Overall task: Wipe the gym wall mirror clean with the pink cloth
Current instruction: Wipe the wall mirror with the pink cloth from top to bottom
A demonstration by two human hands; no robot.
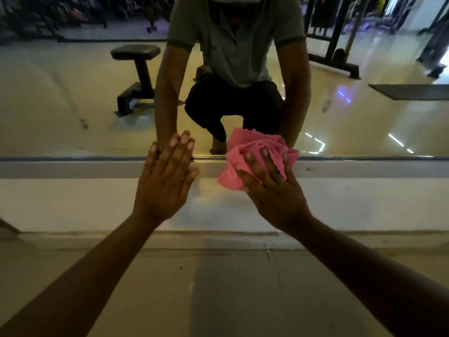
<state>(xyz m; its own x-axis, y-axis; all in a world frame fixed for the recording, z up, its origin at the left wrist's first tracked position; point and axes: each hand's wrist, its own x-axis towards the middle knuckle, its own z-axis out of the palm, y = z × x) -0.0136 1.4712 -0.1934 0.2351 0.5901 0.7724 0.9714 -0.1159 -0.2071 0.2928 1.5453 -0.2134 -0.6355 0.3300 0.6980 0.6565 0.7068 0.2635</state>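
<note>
The gym wall mirror [73, 98] fills the upper half of the head view, and its lower edge runs across at mid height. My right hand [272, 188] presses the crumpled pink cloth [245, 147] against the mirror's bottom edge, just right of centre. The cloth overlaps both the glass and the grey frame strip [73, 169] under it. My left hand [165, 176] lies flat with its fingers together, empty, on the same bottom edge a little to the left of the cloth. A crouching person's reflection shows in the glass behind both hands.
Below the mirror is a white wall base [73, 203], then a step and the tiled floor [218, 288]. The glass reflects a black padded bench [136, 69] at left, a machine frame [340, 45] at right and a dark mat [413, 91].
</note>
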